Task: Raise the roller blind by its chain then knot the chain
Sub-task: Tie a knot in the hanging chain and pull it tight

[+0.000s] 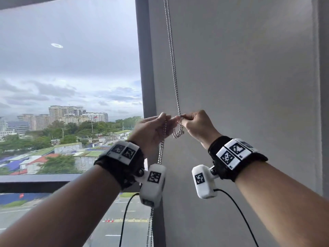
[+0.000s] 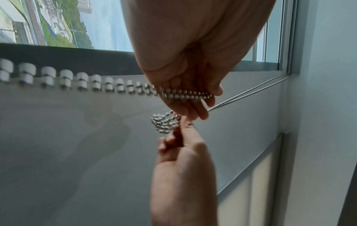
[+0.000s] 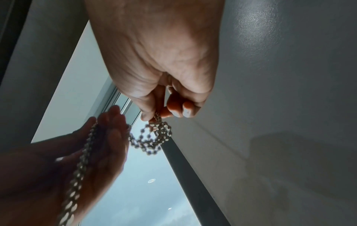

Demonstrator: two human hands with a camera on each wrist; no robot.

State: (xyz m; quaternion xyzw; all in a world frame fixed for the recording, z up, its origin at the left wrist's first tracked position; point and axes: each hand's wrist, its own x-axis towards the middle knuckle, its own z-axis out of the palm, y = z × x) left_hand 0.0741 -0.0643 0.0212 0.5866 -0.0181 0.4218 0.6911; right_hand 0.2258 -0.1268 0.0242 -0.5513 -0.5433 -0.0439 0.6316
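A silver bead chain (image 1: 173,68) hangs doubled along the grey wall beside the window. My right hand (image 1: 181,117) pinches it between thumb and forefinger at chest height. Just below that pinch the chain curls into a small loose loop (image 1: 178,134), also clear in the right wrist view as a loop (image 3: 152,137) and in the left wrist view as a bunched loop (image 2: 164,123). My left hand (image 1: 164,120) sits close to the left, fingers curled round the lower doubled strands (image 2: 183,94), which run down past my wrist. The window pane shows no blind over it.
A dark vertical window frame (image 1: 144,68) stands just left of the chain, and a plain grey wall (image 1: 249,86) fills the right. A dark sill (image 1: 35,180) runs below the glass. Black cables (image 1: 236,211) trail from the wrist cameras.
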